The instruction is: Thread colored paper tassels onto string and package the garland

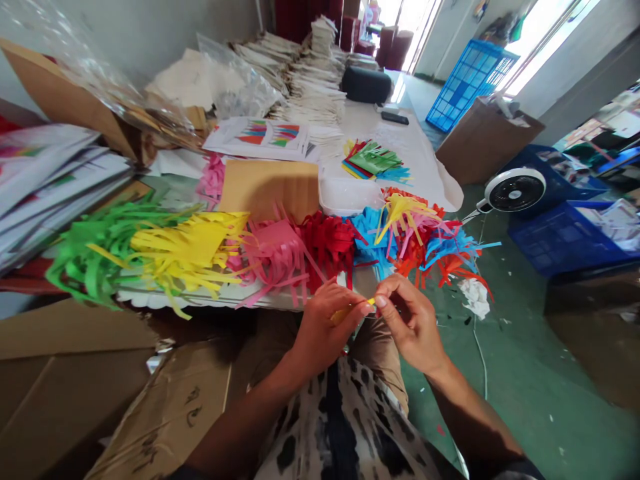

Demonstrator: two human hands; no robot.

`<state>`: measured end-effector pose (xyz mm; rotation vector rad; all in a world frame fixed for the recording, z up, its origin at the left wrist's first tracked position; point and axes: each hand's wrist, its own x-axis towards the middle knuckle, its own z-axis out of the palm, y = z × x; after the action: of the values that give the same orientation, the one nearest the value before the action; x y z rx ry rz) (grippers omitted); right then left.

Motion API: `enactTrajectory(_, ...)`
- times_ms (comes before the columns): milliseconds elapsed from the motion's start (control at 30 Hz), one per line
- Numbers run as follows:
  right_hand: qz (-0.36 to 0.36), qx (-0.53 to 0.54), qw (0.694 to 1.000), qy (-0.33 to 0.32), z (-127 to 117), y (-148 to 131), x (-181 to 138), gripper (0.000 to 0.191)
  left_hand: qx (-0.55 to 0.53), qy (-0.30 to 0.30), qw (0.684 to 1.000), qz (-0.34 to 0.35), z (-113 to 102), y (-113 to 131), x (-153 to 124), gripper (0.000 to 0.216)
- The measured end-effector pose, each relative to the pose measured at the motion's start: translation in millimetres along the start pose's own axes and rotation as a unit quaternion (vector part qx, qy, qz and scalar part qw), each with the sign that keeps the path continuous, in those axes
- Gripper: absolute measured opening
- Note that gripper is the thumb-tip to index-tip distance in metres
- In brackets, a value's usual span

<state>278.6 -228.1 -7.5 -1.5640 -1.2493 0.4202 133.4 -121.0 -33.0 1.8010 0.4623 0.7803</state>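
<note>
Over my lap, just off the table's front edge, both hands pinch one small yellow paper piece (371, 302). My left hand (325, 317) has its fingers closed round it, with more yellow showing inside the palm. The fingertips of my right hand (407, 320) are pressed on its other end. Along the table edge lie fringed paper bundles: green (95, 247), yellow (193, 243), pink (277, 250) and dark red (330, 240). To their right is a mixed pile of blue fringes (373, 230), with yellow fringes (407, 210) and orange-red ones (453, 267).
Behind the bundles are a brown cardboard sheet (273, 187), a white plastic tray (350, 195), a multicoloured fringe stack (375, 160) and printed sheets (260, 137). Tall paper stacks (315, 87) stand farther back. A white fan (515, 190) is at right; an open carton (185, 387) sits lower left.
</note>
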Motion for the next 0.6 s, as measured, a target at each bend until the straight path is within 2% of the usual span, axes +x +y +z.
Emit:
enactTrajectory(133,0.015,0.055,0.996,0.071,-2.9,-0.4,2.7,0.014,-0.021,-0.007,1.0,-0.004,-3.1,6.2,0.1,0.024)
enactTrajectory(267,0.011,0.066,0.992,0.104,-6.6,2.4,4.7,0.013,-0.036,-0.018,0.999,-0.022,-7.4,8.7,-2.1,0.028)
enactTrajectory(333,0.029,0.077,0.993,0.09,-7.5,5.0,5.4,0.012,-0.05,-0.022,0.997,-0.062,-8.4,6.4,-4.5,0.032)
enactTrajectory(433,0.045,0.081,0.996,0.008,-5.1,7.8,6.6,0.014,-0.076,-0.02,0.991,-0.111,-7.5,1.4,-7.3,0.035)
enactTrajectory(500,0.03,0.063,0.997,-0.039,-0.5,7.7,7.6,0.016,-0.083,-0.029,0.99,-0.107,-5.5,-1.2,-7.5,0.032)
enactTrajectory(600,0.002,0.044,0.998,-0.042,8.4,5.8,8.8,0.028,-0.097,-0.064,0.989,-0.087,-1.8,-4.2,-7.4,0.028)
